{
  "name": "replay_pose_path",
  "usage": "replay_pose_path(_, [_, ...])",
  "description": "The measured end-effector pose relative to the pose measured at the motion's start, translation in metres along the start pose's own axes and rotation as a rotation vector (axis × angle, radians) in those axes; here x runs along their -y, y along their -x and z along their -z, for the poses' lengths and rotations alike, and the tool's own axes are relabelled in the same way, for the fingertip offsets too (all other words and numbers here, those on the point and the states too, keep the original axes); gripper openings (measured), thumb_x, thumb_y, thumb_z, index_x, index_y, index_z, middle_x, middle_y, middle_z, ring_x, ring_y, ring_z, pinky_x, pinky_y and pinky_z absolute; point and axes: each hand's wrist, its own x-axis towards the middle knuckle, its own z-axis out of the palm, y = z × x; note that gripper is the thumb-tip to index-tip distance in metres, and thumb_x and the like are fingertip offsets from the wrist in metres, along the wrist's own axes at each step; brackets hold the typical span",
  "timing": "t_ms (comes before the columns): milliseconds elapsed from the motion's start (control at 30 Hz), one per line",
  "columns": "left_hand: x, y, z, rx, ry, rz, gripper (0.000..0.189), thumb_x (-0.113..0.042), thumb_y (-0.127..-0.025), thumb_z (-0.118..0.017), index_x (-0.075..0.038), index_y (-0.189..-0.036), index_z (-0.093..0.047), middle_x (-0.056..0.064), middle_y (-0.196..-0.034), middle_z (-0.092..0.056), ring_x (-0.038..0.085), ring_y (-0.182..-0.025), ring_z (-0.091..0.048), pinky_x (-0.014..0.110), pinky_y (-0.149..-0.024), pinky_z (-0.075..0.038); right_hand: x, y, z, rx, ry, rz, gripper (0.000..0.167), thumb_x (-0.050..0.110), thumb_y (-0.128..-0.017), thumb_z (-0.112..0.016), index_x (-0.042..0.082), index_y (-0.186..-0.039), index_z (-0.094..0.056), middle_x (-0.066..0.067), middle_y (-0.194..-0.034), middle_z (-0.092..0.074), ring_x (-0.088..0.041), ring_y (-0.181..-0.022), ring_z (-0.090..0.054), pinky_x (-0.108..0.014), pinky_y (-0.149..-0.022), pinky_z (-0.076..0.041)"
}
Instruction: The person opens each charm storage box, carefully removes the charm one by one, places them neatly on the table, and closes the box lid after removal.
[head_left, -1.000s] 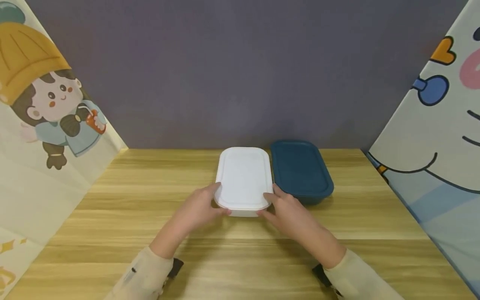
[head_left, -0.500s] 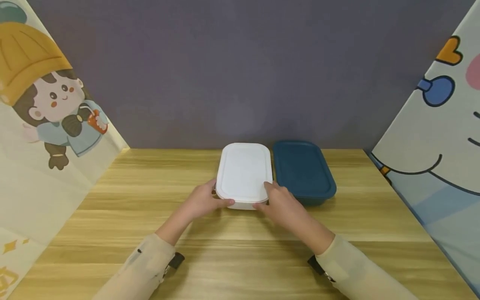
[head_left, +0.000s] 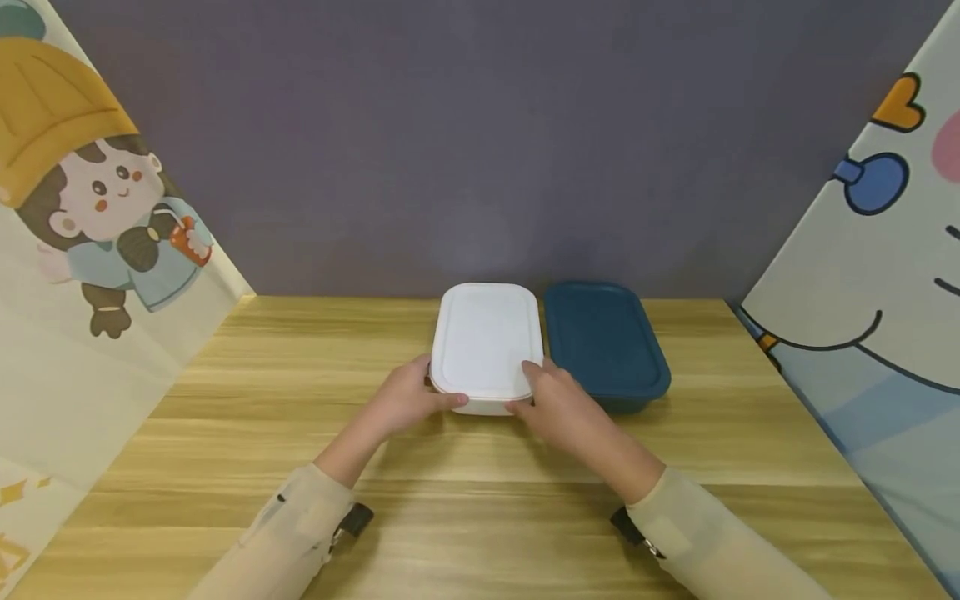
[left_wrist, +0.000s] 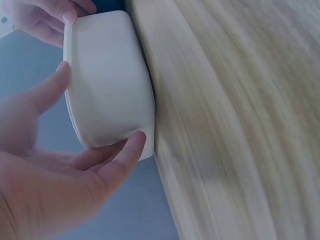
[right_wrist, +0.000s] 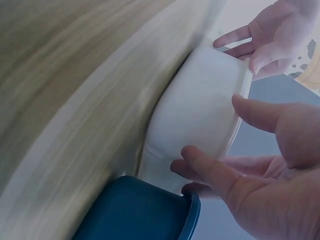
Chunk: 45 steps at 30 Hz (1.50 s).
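Grey, the back wall (head_left: pixel 480 150) rises in front of you, plain and broad; below it runs your wood-grain table (head_left: pixel 480 517), flanked by a left panel (head_left: pixel 45 358) printed with a cartoon child in a yellow hat and a right panel (head_left: pixel 885 267) with bold black outlines; at the table's far side, right of centre, sits a blue box (head_left: pixel 606 337) under its matching lid; just to its left is the white box (left_wrist: pixel 107 75), near the wall and directly ahead of you, its white lid (head_left: pixel 487 337) on; you have both hands around it.

Your left hand (head_left: pixel 408 400) holds the near left corner, thumb and fingers fairly wide apart; the thumb touches the lid's edge while the fingers bend along the left side; your right hand (head_left: pixel 558 404) mirrors it at the near right corner, about as wide, its thumb at the lid's edge, one fingertip on the lid's top and others against the right side, close by the blue box; smallest of all, a black piece (head_left: pixel 354 518) shows at your left cuff, another at your right.
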Motion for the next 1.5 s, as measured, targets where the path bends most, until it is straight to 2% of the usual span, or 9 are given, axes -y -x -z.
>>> replay_pose_path(167, [0.000,-0.001,0.001,0.001,0.009,-0.002,0.069,-0.034,-0.091,-0.086,-0.005,-0.145,-0.057,0.014,-0.130,-0.073,0.030,-0.120,-0.070,0.049,-0.102,-0.058,0.003,-0.002,0.004,0.007,0.025,-0.008,0.066,0.030,-0.100,-0.077,-0.006,-0.151,-0.053,-0.034,-0.145,-0.058,-0.043,-0.125,-0.067,-0.051,-0.096,-0.061])
replay_pose_path(367, [-0.004,0.002,0.005,0.000,0.027,0.001,0.077,-0.037,-0.092,-0.085,-0.007,-0.155,-0.051,0.019,-0.149,-0.064,0.042,-0.143,-0.056,0.061,-0.117,-0.048,0.005,-0.002,0.017,0.007,0.052,-0.013,0.067,0.033,-0.101,-0.075,-0.002,-0.153,-0.052,-0.034,-0.156,-0.050,-0.050,-0.133,-0.062,-0.059,-0.103,-0.057])
replay_pose_path(633, [-0.015,0.008,0.012,-0.030,0.034,-0.068,0.079,-0.034,-0.091,-0.086,-0.013,-0.158,-0.050,0.017,-0.155,-0.060,0.041,-0.151,-0.048,0.065,-0.124,-0.037,0.008,0.007,0.031,-0.110,-0.012,0.025,0.078,0.035,-0.097,-0.080,-0.005,-0.157,-0.047,-0.032,-0.163,-0.043,-0.044,-0.139,-0.060,-0.057,-0.105,-0.057])
replay_pose_path(767, [-0.020,0.012,0.015,-0.057,0.058,-0.058,0.082,-0.039,-0.090,-0.086,-0.014,-0.159,-0.049,0.015,-0.159,-0.056,0.040,-0.154,-0.045,0.065,-0.125,-0.036,0.009,0.012,0.035,-0.195,-0.244,-0.006,0.084,0.033,-0.098,-0.079,0.003,-0.164,-0.036,-0.022,-0.161,-0.048,-0.034,-0.126,-0.070,-0.044,-0.092,-0.064])
replay_pose_path(1000, [-0.029,0.017,0.023,-0.104,0.048,-0.054,0.089,-0.047,-0.089,-0.086,-0.015,-0.161,-0.045,0.015,-0.164,-0.050,0.044,-0.155,-0.042,0.067,-0.123,-0.037,0.012,0.006,0.040,-0.305,-1.028,-0.162,0.090,0.004,-0.099,-0.072,0.024,-0.171,-0.022,-0.011,-0.161,-0.053,-0.020,-0.121,-0.075,-0.025,-0.087,-0.064])
replay_pose_path(1100, [-0.034,0.020,0.025,-0.134,-0.036,-0.088,0.085,-0.047,-0.091,-0.084,-0.017,-0.161,-0.046,0.017,-0.169,-0.043,0.045,-0.158,-0.036,0.070,-0.124,-0.034,0.017,0.005,0.039,-0.342,-1.168,-0.182,0.091,0.000,-0.098,-0.070,0.026,-0.171,-0.022,-0.014,-0.155,-0.059,-0.011,-0.102,-0.079,-0.024,-0.083,-0.065])
replay_pose_path(1200, [-0.043,0.026,0.024,-0.181,-0.148,-0.126,0.077,-0.044,-0.095,-0.080,-0.011,-0.158,-0.051,0.021,-0.174,-0.031,0.049,-0.161,-0.025,0.072,-0.126,-0.026,0.021,0.007,0.034,-0.394,-1.150,-0.102,0.089,-0.002,-0.098,-0.070,0.024,-0.170,-0.025,-0.015,-0.153,-0.061,-0.006,-0.099,-0.079,-0.024,-0.083,-0.065])
replay_pose_path(1300, [-0.057,0.034,0.021,-0.182,-0.177,-0.186,0.067,-0.045,-0.103,-0.068,-0.005,-0.154,-0.055,0.020,-0.174,-0.030,0.048,-0.162,-0.025,0.069,-0.128,-0.026,0.027,0.010,0.025,-0.473,-1.054,0.065,0.089,-0.003,-0.099,-0.069,0.021,-0.171,-0.023,-0.016,-0.152,-0.062,-0.016,-0.110,-0.079,-0.022,-0.086,-0.064])
replay_pose_path(1500, [-0.082,0.041,0.015,-0.059,0.140,-0.276,0.072,-0.043,-0.109,-0.061,-0.008,-0.166,-0.035,0.016,-0.171,-0.038,0.036,-0.155,-0.045,0.050,-0.118,-0.049,0.043,0.009,0.004,-0.703,-0.709,0.461,0.087,-0.011,-0.095,-0.069,-0.002,-0.168,-0.023,-0.027,-0.138,-0.069,-0.038,-0.110,-0.077,-0.020,-0.086,-0.062])
